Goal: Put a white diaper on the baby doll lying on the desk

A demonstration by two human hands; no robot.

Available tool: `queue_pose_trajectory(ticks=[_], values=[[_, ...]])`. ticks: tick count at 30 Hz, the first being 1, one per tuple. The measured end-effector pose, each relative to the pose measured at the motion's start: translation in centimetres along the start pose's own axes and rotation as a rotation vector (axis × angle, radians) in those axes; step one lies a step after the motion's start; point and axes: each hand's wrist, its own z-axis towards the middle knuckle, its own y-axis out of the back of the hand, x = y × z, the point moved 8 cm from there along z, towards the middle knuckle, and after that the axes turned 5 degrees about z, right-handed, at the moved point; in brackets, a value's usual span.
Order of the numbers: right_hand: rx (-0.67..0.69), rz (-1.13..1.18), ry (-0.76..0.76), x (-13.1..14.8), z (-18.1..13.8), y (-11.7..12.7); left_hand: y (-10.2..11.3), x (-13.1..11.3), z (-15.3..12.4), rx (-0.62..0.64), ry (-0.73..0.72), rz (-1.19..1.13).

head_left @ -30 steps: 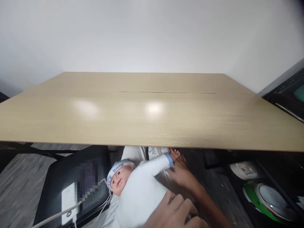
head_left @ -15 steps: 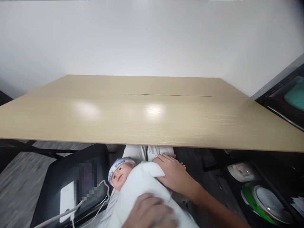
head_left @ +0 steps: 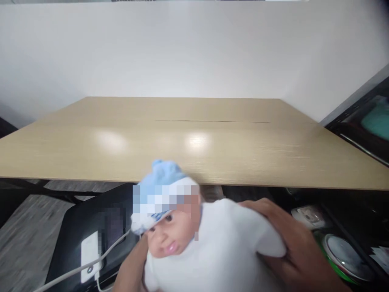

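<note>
A baby doll (head_left: 173,239) is held up close to me at the table's front edge, its head leaning to the left. It wears a light blue and white cap (head_left: 170,174) and is wrapped in a white cloth (head_left: 212,251). My left hand (head_left: 132,259) supports it from behind the head, with the fingers hidden by the doll. On the other side, my right hand (head_left: 282,231) grips the doll's wrapped side, its fingers partly behind the cloth.
A light wooden table (head_left: 243,154) spans the view before a white wall. At lower left, a black chair (head_left: 69,227) carries a white power bank (head_left: 91,259) with a cable, beside a dark phone-like object. Dark shelving at right holds a round green-rimmed container (head_left: 346,255).
The doll has come up from my lap toward me, its head now overlapping the table edge. My left hand moved from the cloth to behind the head; my right hand shifted right with the doll.
</note>
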Motion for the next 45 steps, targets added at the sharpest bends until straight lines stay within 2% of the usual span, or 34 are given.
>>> queue_pose_trajectory(ticks=[3,5,7,9,13,18,26,31,36,40,42,45], values=[[-0.17,-0.154,-0.05,-1.7,2.1,3.8,1.6,-1.6,6.7,0.031,-0.035,-0.032],[-0.257,-0.247,-0.094,-4.2,4.8,4.9,2.3,-2.1,12.5,0.075,-0.033,0.007],[-0.268,-0.302,-0.136,-7.3,8.2,4.7,3.0,-2.1,18.2,0.08,-0.039,0.08],[-0.213,-0.331,-0.158,-10.4,11.6,3.6,3.4,-1.3,23.0,0.081,-0.028,0.112],[-0.131,-0.383,-0.178,-15.2,16.4,1.3,2.8,1.6,29.3,0.147,0.027,0.113],[-0.114,-0.419,-0.198,-18.8,20.1,-0.6,1.8,4.9,33.8,0.165,0.022,0.219],[-0.156,-0.505,-0.109,-22.8,26.9,-2.5,3.1,9.5,39.9,0.047,-0.008,0.346],[-0.159,-0.551,-0.016,-24.8,31.7,-3.2,3.1,10.8,44.5,-0.029,-0.054,0.366],[-0.105,-0.497,-0.026,-27.1,36.6,-3.4,2.5,12.2,48.6,-0.128,-0.092,0.443],[-0.082,-0.476,-0.05,-28.6,38.7,-3.3,1.9,13.3,50.0,-0.135,-0.103,0.512],[-0.097,-0.492,-0.019,-28.6,38.6,-3.2,1.5,13.4,50.0,-0.122,-0.134,0.532],[-0.192,-0.523,0.08,-27.7,37.4,-2.8,1.3,13.3,49.4,-0.113,-0.142,0.55]])
